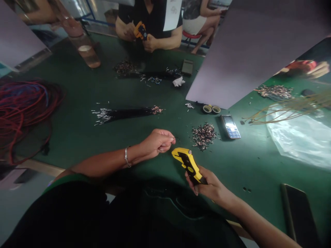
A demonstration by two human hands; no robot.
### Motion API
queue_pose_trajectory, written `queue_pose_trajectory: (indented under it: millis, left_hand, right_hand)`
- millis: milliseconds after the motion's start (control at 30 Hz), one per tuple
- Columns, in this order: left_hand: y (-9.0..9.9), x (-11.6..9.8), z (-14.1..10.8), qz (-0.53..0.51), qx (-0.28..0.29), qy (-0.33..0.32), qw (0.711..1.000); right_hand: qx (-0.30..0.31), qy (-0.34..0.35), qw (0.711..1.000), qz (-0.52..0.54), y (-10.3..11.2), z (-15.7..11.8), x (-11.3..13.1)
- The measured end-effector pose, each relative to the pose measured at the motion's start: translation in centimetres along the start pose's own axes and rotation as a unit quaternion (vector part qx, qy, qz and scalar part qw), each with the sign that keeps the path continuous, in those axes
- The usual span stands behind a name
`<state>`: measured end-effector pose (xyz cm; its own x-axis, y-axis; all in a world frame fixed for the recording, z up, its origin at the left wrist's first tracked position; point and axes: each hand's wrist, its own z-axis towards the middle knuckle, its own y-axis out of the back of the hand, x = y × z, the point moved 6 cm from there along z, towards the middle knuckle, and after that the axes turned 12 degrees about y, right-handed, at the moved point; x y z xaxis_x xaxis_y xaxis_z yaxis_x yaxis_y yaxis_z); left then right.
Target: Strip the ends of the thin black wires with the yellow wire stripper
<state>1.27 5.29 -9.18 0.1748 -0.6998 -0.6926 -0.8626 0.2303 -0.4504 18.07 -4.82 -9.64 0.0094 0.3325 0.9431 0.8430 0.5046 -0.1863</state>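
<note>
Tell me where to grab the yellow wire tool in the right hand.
Take the yellow wire tool by its narrow lower handle, where the right hand wraps it, coming from the near side. That end slants toward the person, while the broader head points up toward the left hand and its thin wire, so the handle is the natural grip.

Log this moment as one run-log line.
left hand: pinches thin wire | right hand: holds yellow wire stripper | nearby: pile of metal bits
</note>
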Motion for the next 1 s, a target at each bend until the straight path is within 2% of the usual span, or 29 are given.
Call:
queue_pose_trajectory:
  millis: [100,267,400,633,1000]
  left_hand:
    - [0.0,0.1,0.1,0.006,-0.001,0.003,1.0]
    - [0.0,0.1,-0.1,0.008,-0.007,0.005,1.0]
    - [-0.1,0.1,-0.1,0.012,-0.013,0.013,1.0]
    - [-0.2,0.0,-0.3,0.012,-0.01,0.021,1.0]
    - [-0.2,0.1,-0.3,0.012,-0.016,0.017,1.0]
  right_hand:
    - [-0.005,-0.006,0.999,-0.034,0.3,-0.1,-0.1]
    - [0.006,-0.017,1.0,0.001,0.0,-0.1,-0.3]
    - [0.006,-0.02,1.0,-0.011,0.0,-0.3,-0.1]
    - [0.004,-0.005,0.998,-0.054,-0.1,-0.6,0.6]
    - [0.008,-0.002,0.999,-0.052,-0.2,-0.7,0.7]
